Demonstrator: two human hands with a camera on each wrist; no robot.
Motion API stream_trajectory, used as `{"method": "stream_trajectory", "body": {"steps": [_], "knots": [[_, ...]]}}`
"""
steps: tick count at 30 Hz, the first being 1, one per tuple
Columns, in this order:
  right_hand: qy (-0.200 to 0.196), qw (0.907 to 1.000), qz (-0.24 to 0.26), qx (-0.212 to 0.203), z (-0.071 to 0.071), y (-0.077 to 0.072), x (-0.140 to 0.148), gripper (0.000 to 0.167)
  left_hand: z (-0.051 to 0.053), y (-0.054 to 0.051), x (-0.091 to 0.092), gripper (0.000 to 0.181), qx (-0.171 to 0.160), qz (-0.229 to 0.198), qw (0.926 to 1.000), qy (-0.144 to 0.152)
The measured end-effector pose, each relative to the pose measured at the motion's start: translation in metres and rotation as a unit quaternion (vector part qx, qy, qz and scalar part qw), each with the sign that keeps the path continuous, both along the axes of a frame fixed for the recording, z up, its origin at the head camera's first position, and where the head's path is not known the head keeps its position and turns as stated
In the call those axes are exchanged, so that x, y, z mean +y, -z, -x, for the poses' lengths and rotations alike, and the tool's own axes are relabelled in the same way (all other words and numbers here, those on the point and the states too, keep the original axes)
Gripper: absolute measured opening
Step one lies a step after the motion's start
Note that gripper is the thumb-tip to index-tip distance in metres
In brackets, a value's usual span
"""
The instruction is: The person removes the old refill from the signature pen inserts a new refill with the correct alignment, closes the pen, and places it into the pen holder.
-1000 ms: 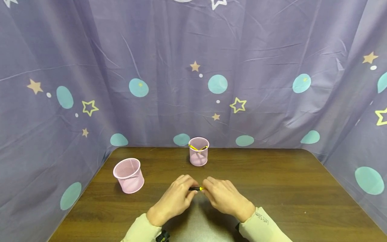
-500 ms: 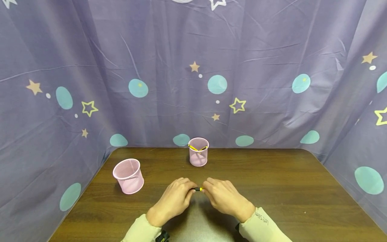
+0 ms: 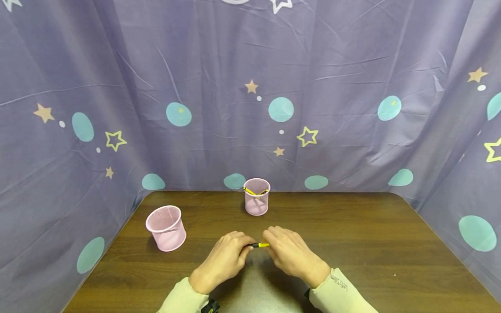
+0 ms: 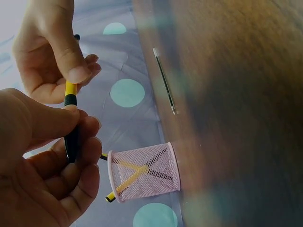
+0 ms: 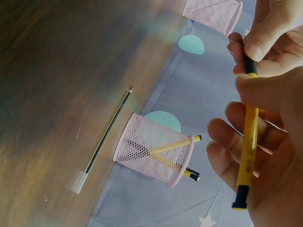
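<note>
Between both hands lies a ballpoint pen (image 3: pixel 261 244) with a yellow barrel and a black front section. My left hand (image 3: pixel 224 257) pinches the black section (image 4: pixel 71 137) between thumb and fingers. The yellow barrel (image 5: pixel 248 146) is held by my right hand (image 3: pixel 295 254), its thumb lying across it near the joint with the black part. In the right wrist view the black-capped rear end (image 5: pixel 240 198) sticks out past the palm. A thin pen refill (image 4: pixel 164 80) lies on the table in both wrist views; in the head view the hands hide it.
A pink mesh cup (image 3: pixel 256 205) with two yellow-and-black pens leaning in it stands at the table's back edge. Another pink mesh cup (image 3: pixel 166 237) is on the left. A patterned purple curtain (image 3: pixel 219 130) encloses the brown table (image 3: pixel 352 234).
My left hand has slid inward over the black section. My right hand has then shifted slightly along the pen, so more yellow barrel shows between the hands. The cups have not moved.
</note>
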State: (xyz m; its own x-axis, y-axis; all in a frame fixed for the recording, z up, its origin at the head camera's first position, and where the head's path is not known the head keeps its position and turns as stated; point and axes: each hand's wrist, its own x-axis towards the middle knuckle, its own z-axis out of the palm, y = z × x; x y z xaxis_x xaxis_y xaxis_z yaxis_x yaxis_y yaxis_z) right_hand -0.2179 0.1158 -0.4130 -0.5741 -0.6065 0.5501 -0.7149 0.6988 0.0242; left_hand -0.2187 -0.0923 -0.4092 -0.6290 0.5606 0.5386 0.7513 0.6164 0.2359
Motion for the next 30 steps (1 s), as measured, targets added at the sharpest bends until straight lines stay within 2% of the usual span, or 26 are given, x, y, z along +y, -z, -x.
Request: {"method": "stream_trajectory", "body": {"steps": [7, 16, 22, 30], "knots": [[-0.005, 1.0, -0.003, 0.007, 0.0002, 0.0005, -0.0005, 0.013, 0.0004, 0.0003, -0.0002, 0.012, 0.004, -0.001, 1.0, -0.004], [-0.004, 1.0, -0.006, 0.004, 0.0003, -0.0024, -0.0006, 0.029, 0.0, -0.0014, 0.0003, 0.014, -0.002, -0.003, 1.0, -0.002], [-0.01, 0.9999, 0.004, 0.013, 0.0002, -0.0007, -0.0002, 0.022, -0.0008, -0.0009, 0.0002, 0.013, -0.001, 0.001, 1.0, 0.003], [-0.015, 0.9998, -0.003, 0.015, 0.0006, 0.003, -0.0007, 0.016, -0.0002, 0.0006, -0.0009, 0.011, 0.022, 0.004, 0.9997, 0.008]]}}
